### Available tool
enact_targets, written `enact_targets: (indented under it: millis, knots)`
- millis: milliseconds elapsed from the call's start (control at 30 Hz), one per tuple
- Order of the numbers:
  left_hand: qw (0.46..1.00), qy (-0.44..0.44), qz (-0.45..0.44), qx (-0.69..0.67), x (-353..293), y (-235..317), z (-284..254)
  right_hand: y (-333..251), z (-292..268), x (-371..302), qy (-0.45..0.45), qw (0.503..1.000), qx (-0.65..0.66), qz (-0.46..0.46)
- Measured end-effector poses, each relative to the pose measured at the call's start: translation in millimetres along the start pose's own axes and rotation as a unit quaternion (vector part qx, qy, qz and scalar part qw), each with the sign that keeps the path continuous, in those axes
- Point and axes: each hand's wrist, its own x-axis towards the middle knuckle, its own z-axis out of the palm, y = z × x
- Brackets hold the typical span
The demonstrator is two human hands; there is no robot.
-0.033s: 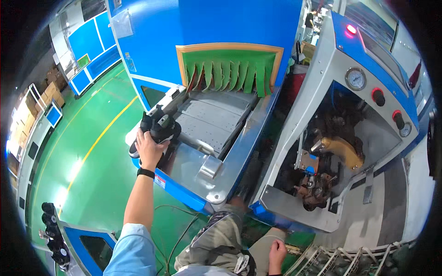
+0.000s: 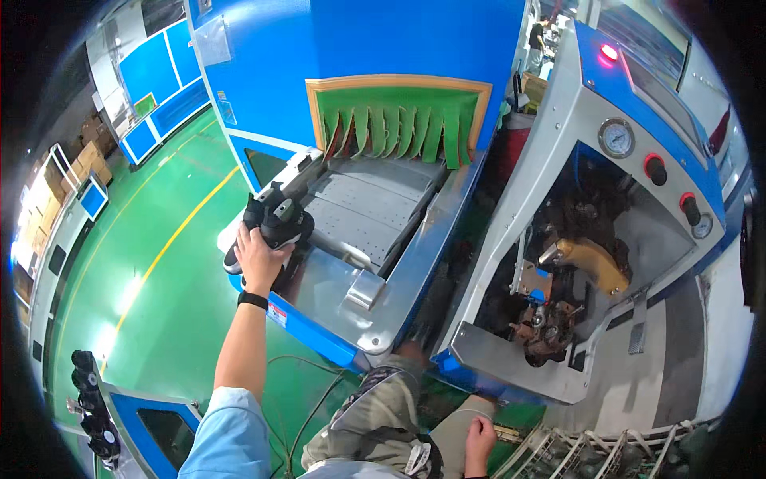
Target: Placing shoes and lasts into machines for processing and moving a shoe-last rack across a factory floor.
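A pair of black shoes point(image 2: 286, 221) with pale sole edges sits at the left front corner of a conveyor. My left hand point(image 2: 259, 257) is closed round the near side of the shoes; its fingertips press on the black upper, and part of the grip is hidden. A black band circles that wrist. Low in the picture, beside my thigh, my right hand point(image 2: 480, 439) hangs with its fingers curled in, and no object shows in it. The grey slatted conveyor bed point(image 2: 371, 203) runs under a green strip curtain point(image 2: 399, 132) in a blue machine.
To the right stands a grey and blue machine point(image 2: 495, 271) with a gauge point(image 2: 617, 137), red-ringed knobs and a tan last-shaped form point(image 2: 594, 263) inside. Dark shoes hang on a rack point(image 2: 94, 407) at lower left. A cable point(image 2: 315, 407) lies on the green floor. Metal racking point(image 2: 606, 451) fills the lower right.
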Motion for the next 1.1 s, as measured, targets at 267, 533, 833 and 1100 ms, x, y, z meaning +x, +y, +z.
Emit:
enact_targets:
  millis: [267, 533, 833, 1100]
  knots:
    - [1.0, -0.016, -0.007, -0.007, 0, 3, -10, -12, -11, -3, -0.005, 1.0, 0.019, 0.019]
    - [1.0, 0.004, -0.008, -0.002, -1, -2, -21, -24, -9, -8, 0.002, 0.999, 0.037, 0.037]
    - [0.998, 0.059, -0.011, 0.013, -8, 2, -6, -9, -18, -6, -0.041, 0.997, -0.061, -0.015]
    - [0.996, 0.085, -0.018, -0.014, -11, 5, -5, -5, -19, -3, -0.024, 0.997, -0.043, -0.06]
